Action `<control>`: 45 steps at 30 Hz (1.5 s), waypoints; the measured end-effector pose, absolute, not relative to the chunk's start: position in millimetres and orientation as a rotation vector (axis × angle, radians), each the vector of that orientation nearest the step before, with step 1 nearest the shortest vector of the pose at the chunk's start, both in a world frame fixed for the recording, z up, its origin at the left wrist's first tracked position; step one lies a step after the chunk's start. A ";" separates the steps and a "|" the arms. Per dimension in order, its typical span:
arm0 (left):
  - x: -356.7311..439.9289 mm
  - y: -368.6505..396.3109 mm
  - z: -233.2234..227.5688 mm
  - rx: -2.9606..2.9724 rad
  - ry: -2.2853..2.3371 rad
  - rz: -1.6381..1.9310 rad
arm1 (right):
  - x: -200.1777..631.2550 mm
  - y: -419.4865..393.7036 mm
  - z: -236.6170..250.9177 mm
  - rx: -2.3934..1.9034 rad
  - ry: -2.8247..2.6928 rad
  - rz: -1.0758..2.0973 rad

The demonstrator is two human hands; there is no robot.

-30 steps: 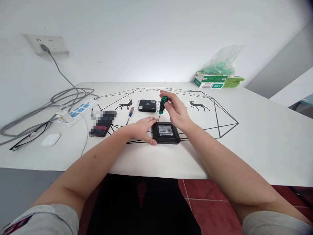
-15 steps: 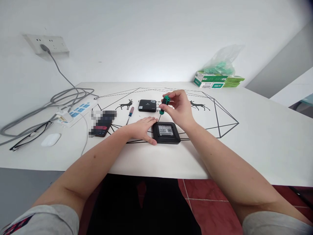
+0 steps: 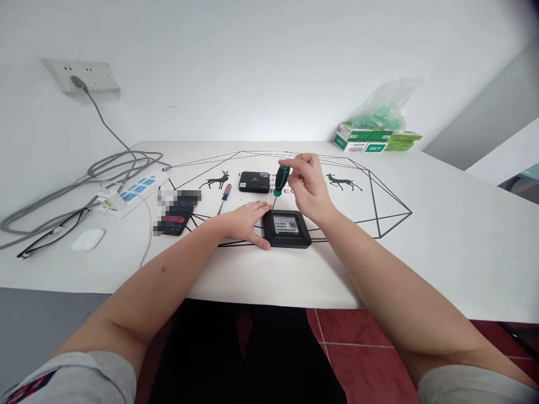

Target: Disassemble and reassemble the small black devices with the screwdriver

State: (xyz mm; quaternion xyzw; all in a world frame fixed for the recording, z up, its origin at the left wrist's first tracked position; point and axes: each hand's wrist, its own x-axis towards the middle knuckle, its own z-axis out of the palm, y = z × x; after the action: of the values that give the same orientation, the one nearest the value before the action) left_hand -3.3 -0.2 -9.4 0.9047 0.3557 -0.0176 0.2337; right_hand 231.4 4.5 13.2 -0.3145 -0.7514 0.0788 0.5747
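Observation:
A small black box with a white label on top lies on the white table. My left hand rests flat against the box's left side, fingers apart. My right hand grips a green-and-black screwdriver by the handle. The screwdriver stands almost upright, its tip at the box's far left corner.
A second black box lies behind. A red-and-blue screwdriver and a dark phone lie to the left, then a power strip with grey cables, glasses and a white mouse. Green cartons sit far right.
My right hand has turned around the green screwdriver's handle, fingers shifting on it. The screwdriver stays at the box's corner. My left hand has not moved.

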 end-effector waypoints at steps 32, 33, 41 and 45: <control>-3.9 -0.7 -9.8 2.479 0.977 -0.058 | 227.1 10.5 3.7 -0.745 -1.622 0.367; -3.9 -0.6 -10.0 2.482 0.978 -0.057 | 227.2 10.6 3.5 -0.744 -1.619 0.364; -2.3 -1.4 -8.6 2.493 0.978 -0.056 | 226.6 8.6 2.6 -0.797 -1.669 0.375; -2.3 -1.2 -8.2 2.491 0.981 -0.059 | 226.0 3.1 6.2 -0.754 -1.711 0.449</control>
State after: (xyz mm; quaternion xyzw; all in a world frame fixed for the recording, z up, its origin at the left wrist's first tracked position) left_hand -2.3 -1.2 -8.2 0.9053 0.3566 -0.0216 0.2299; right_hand 226.0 3.1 6.2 -0.3214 -0.7296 0.1914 0.5725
